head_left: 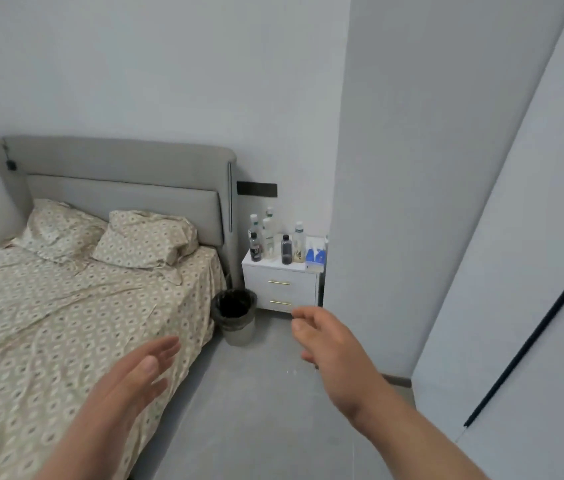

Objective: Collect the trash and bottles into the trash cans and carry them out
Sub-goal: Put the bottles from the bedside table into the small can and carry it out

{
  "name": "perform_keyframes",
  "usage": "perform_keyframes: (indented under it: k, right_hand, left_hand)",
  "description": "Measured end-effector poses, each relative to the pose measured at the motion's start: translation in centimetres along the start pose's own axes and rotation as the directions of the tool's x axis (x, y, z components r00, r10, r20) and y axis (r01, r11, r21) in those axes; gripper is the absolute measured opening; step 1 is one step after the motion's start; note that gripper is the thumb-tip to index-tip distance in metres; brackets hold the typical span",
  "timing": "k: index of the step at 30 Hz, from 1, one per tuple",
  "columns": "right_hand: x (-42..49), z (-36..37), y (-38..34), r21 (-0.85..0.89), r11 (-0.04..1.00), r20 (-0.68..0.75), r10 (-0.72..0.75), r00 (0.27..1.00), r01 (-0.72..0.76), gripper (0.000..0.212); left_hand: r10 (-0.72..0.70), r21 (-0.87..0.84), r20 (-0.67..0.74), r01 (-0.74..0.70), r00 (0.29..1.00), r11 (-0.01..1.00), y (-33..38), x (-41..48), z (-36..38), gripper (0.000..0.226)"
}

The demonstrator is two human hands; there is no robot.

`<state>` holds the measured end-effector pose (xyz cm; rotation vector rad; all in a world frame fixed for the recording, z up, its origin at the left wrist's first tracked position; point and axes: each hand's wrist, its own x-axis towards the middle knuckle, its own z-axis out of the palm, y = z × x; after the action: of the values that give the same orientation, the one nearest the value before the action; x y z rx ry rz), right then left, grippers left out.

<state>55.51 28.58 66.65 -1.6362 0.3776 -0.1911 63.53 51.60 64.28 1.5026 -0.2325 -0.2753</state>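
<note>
A grey trash can (235,327) with a black liner stands on the floor between the bed and a white nightstand (282,289). Several plastic bottles (275,239) stand on the nightstand top, two of them dark (286,250), beside a blue and white tissue pack (316,255). My left hand (142,372) is held out over the bed's edge with straight fingers, holding nothing. My right hand (322,337) reaches forward in front of the nightstand's lower drawer, fingers loosely bent and empty. Both hands are well short of the can and the bottles.
A bed (66,306) with a patterned beige sheet and two pillows fills the left. A grey tiled floor strip (256,410) runs between the bed and the white wall (394,202) on the right. A white panel with a black line (533,323) is at far right.
</note>
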Motion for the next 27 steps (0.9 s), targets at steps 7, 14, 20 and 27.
perform_keyframes:
  k: [7,14,20,27]
  right_hand:
    - [12.8,-1.4,-1.4,0.021,1.000,0.002,0.010,1.000,-0.010,0.013]
    - [24.8,0.2,-1.1,0.001,0.998,-0.011,0.067,0.998,-0.067,0.019]
    - [37.4,3.0,-1.4,-0.039,0.993,-0.092,0.106,0.990,-0.110,0.028]
    - [49.6,4.2,-2.8,-0.062,0.984,-0.183,0.156,0.971,-0.170,0.027]
  left_hand:
    - [0.045,0.038,0.035,-0.047,0.998,0.998,1.3,11.6,2.1,0.091]
    - [0.006,0.008,0.022,-0.006,1.000,1.000,-0.4,23.3,0.5,0.087]
    - [0.030,0.007,0.064,-0.031,0.997,1.000,-1.3,37.5,-2.3,0.087]
    - [0.036,0.001,0.141,-0.037,0.989,0.999,-0.4,53.0,-3.5,0.090]
